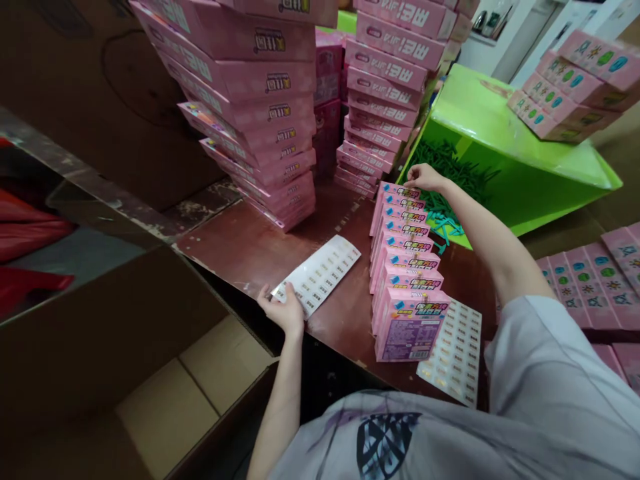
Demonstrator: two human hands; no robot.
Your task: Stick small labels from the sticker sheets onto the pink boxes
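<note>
My left hand (285, 311) holds the near left end of a white sticker sheet (325, 270) with rows of small gold labels, its thumb on top. My right hand (421, 179) is at the far end of a row of upright pink boxes (410, 327), its fingers pinched together at the top of the farthest box; anything between the fingertips is too small to make out. The boxes stand one behind another on the brown table (220, 257). A second sticker sheet (457, 347) lies to the right of the nearest box.
Tall stacks of pink boxes (270, 87) stand at the back. A lime-green bin (530, 167) with dark green pieces (450, 167) is at the right, pink boxes on top. Teal pieces (445, 225) lie beside the row. Below left is an open cardboard carton (170, 413).
</note>
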